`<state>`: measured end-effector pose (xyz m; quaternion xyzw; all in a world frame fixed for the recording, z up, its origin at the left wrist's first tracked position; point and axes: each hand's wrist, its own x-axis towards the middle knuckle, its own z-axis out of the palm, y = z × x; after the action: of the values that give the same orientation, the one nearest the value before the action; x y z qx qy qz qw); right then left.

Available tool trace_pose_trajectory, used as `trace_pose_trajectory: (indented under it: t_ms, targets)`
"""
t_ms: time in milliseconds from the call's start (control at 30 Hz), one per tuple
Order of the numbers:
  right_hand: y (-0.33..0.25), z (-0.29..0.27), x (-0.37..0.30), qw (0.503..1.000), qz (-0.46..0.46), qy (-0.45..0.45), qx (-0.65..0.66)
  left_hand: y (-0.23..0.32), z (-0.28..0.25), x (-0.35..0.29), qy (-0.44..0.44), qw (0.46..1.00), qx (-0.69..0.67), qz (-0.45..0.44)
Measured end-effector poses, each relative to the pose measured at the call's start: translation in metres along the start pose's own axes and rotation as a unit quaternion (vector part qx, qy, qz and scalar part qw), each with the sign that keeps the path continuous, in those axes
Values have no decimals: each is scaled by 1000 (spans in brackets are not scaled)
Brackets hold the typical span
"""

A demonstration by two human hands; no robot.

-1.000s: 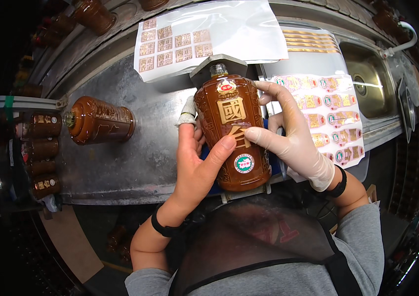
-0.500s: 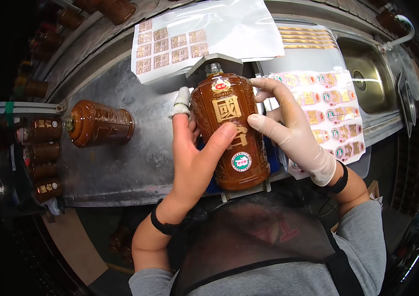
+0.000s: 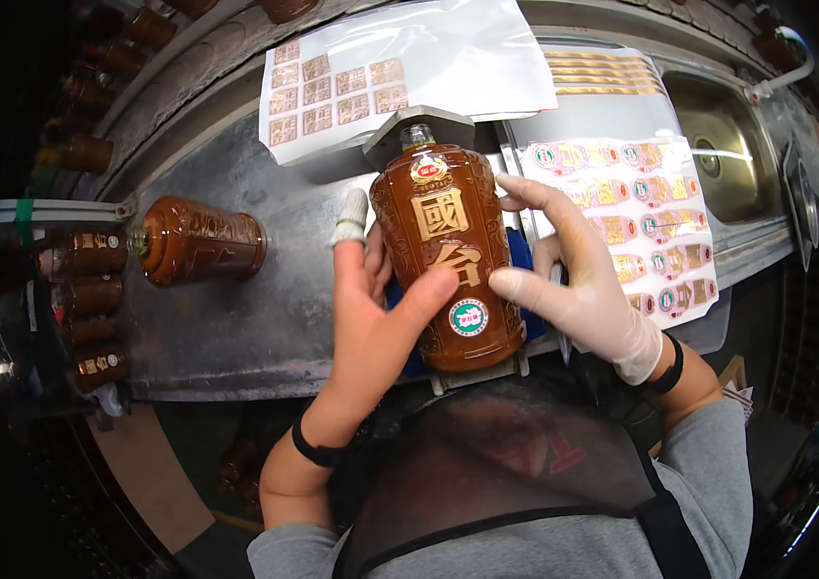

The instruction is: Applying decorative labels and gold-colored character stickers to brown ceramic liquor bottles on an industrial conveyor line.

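Note:
A brown glass bottle (image 3: 443, 318) with raised patterns, gold characters and a round green-and-white sticker (image 3: 468, 317) lies on its back before me, its clear neck away from me. My left hand (image 3: 371, 299) is bare except for a white cloth cover (image 3: 351, 214) on the index finger. Its thumb rests on the bottle's front beside the lower gold character, and its other fingers are partly hidden along the left side. My right hand (image 3: 578, 280) wears a pale thin glove. Its fingers are spread at the bottle's right side, the thumb tip at the edge.
Another brown bottle (image 3: 202, 241) lies on the metal table (image 3: 284, 328) at left, beyond which several more stand. A white sheet of square labels (image 3: 477, 58) lies at the back. Sheets of gold and colored stickers (image 3: 622, 232) are at right, near a metal sink (image 3: 708, 116).
My right hand has shifted slightly toward me, its index fingertip lower along the bottle's side and its thumb nearer the edge. My left thumb has moved slightly down and left.

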<state>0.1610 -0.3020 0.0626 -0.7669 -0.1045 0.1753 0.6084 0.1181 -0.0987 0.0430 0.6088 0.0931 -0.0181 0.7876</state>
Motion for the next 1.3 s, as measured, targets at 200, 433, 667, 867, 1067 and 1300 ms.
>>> trace_pose_trajectory:
  t_ms: [200,433,667,867,1067,1300]
  targets:
    - [3,6,-11,994,-60,-5,-88,-7,-5,-14,-63,998,-4,-5]
    - [1,6,-9,996,-46,-6,-77,-8,-6,-14,-71,997,-4,-1]
    - [3,5,-9,1000,10,-3,22,-1,-5,-10,-54,998,-4,5]
    - [8,10,-8,1000,-18,15,12,-3,-2,-9,-33,999,-1,3]
    - [10,9,-8,999,-39,17,8,-3,-2,-8,-40,999,4,-5]
    - [16,8,-6,998,-21,3,64,-9,-4,-7,-30,999,21,-1]
